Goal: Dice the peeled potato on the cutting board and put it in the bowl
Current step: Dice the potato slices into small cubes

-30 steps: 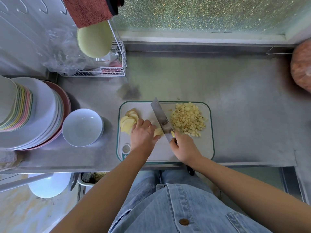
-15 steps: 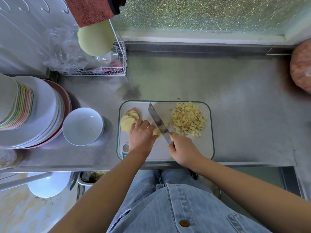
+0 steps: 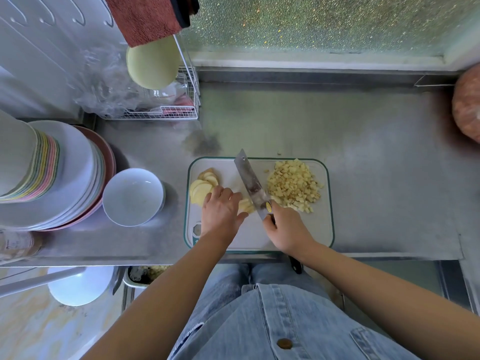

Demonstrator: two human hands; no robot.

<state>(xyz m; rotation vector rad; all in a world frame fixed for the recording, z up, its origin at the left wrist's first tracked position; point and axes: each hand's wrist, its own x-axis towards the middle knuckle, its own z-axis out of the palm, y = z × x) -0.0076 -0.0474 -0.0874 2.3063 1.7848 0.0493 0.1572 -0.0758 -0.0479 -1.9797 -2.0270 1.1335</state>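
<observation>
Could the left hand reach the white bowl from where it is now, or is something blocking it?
Probably yes. The left hand holds potato strips beside the knife; the bowl stands just left of the cutting board, with only low potato slices between. It would have to let go first.

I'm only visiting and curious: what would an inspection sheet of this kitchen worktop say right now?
Surface: scuffed stainless steel counter; stray potato crumb behind the board.
Job's things: white green-edged cutting board; diced potato pile on its right; round potato slices on its left; empty white bowl beside the board.
Clutter: stacked plates; wire rack.
Hands: left hand holds potato strips; right hand grips steel cleaver.
Cables: nothing seen.
Surroundings: frosted window; red towel.
</observation>
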